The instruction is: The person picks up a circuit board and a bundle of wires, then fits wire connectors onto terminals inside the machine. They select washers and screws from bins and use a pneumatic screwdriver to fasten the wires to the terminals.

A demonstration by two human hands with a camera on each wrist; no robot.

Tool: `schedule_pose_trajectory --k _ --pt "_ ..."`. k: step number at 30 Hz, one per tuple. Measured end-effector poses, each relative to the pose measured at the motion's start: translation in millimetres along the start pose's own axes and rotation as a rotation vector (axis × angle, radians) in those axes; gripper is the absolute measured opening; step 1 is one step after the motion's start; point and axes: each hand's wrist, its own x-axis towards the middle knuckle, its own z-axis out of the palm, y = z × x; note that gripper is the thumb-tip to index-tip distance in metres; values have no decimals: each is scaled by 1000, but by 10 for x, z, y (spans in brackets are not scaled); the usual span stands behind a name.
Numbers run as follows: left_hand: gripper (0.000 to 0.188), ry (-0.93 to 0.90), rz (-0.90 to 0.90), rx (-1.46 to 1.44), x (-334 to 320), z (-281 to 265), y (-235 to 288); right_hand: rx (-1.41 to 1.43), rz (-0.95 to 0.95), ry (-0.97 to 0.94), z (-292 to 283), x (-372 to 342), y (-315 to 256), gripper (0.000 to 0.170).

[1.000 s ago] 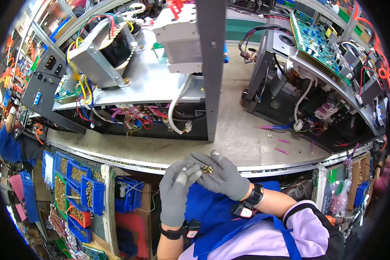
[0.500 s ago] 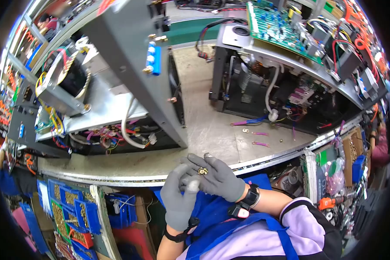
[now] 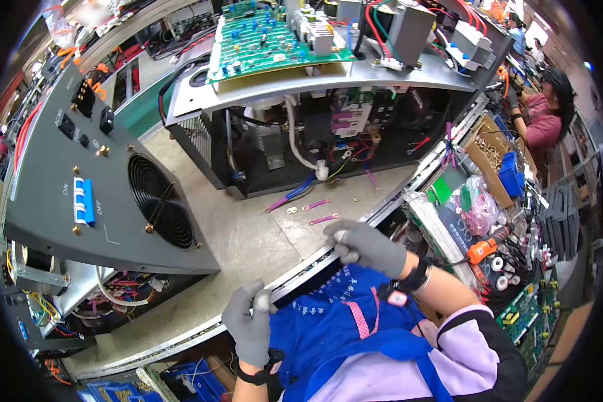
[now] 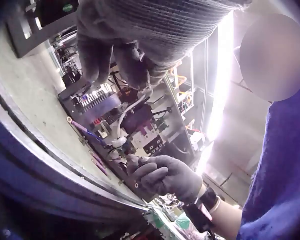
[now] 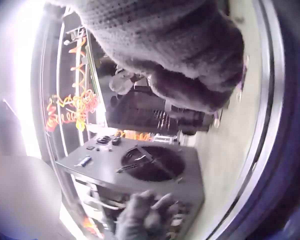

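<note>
Head view: gloved left hand (image 3: 249,323) and right hand (image 3: 370,248) curl at the bench (image 3: 248,238) edge, any grasp impossible to tell, purple leads (image 3: 324,219) lying near the right.

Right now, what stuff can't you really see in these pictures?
What's inside the left hand: head view, its bent fingers and thumb hide it.
What's inside the right hand: head view, its curled fingers cover the palm.
The rest of the blue bins: head view, cut off by the bottom edge.
What the white writing on the blue apron says: head view, too small to read.
</note>
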Motion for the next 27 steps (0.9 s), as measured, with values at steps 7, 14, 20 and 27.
schedule_pose_trajectory --k 7,14,20,27 --pt "26 172 177 38 55 263 118 -1696 -650 299 -537 781 -235 23" --pt "23 254 96 170 -226 309 -38 -1757 -320 403 -303 780 -382 25" --pt "21 231 160 213 -332 266 -31 -1642 -351 438 -364 749 -362 34" --pt "22 260 143 182 -472 218 -45 -1471 -589 420 -609 660 -384 43"
